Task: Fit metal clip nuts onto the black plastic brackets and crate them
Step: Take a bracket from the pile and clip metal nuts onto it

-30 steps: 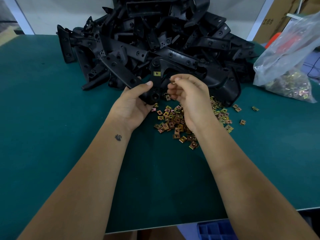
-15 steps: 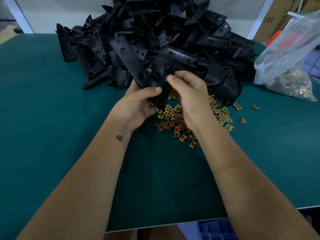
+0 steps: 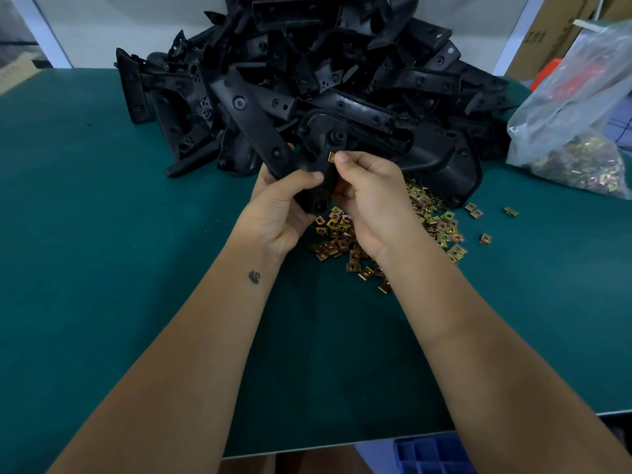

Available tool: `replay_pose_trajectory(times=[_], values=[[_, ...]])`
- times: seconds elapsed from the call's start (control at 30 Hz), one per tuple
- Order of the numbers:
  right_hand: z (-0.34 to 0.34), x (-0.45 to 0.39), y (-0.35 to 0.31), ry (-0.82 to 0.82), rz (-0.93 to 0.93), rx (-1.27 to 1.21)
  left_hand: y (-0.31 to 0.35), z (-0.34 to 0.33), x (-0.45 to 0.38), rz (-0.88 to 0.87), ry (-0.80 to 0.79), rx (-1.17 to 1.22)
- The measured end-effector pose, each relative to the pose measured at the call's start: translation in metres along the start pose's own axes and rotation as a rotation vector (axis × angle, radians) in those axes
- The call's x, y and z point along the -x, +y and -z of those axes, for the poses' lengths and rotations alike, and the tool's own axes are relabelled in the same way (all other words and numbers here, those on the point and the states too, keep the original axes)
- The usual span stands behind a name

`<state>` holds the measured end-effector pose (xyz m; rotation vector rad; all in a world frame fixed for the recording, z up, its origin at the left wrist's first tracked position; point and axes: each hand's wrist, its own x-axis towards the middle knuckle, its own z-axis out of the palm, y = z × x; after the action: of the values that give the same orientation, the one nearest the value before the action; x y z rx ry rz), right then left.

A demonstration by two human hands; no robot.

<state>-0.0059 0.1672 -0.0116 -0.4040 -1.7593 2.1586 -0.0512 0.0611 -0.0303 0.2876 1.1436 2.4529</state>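
My left hand (image 3: 278, 206) grips a long black plastic bracket (image 3: 253, 124), tilted up and to the left above the table. My right hand (image 3: 369, 193) pinches a brass-coloured clip nut (image 3: 331, 157) against the bracket's edge. A loose heap of clip nuts (image 3: 437, 220) lies on the green table right under both hands. A tall pile of black brackets (image 3: 342, 70) fills the back of the table.
A clear plastic bag (image 3: 578, 124) holding more clip nuts sits at the right edge. The green table top (image 3: 102, 234) stretches left and toward me. A blue crate (image 3: 434, 456) shows below the near table edge. Cardboard boxes (image 3: 547, 32) stand behind the bag.
My left hand lifted and turned the bracket upward from the pile. My right hand brought the clip nut onto the bracket's edge, where it now sits.
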Motion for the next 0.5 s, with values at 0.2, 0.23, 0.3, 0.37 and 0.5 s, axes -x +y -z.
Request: replay_pose_trajectory(times=[0.2, 0.23, 0.3, 0.37, 0.5], values=[[0.008, 0.002, -0.006, -0.158, -0.058, -0.049, 0.006, 0.0, 0.0, 0.103, 0.037, 0.028], [0.008, 0.003, -0.006, -0.178, -0.039, 0.004, 0.006, -0.001, -0.001, 0.09, 0.087, 0.019], [0.002, 0.006, -0.005, -0.143, 0.02, 0.126, 0.004, -0.003, -0.002, 0.006, 0.256, -0.001], [-0.007, 0.009, -0.002, -0.09, 0.045, 0.167, 0.001, -0.008, 0.0, -0.065, 0.388, 0.013], [-0.014, 0.009, -0.004, -0.094, -0.019, 0.078, 0.001, -0.011, 0.003, -0.033, 0.424, 0.037]])
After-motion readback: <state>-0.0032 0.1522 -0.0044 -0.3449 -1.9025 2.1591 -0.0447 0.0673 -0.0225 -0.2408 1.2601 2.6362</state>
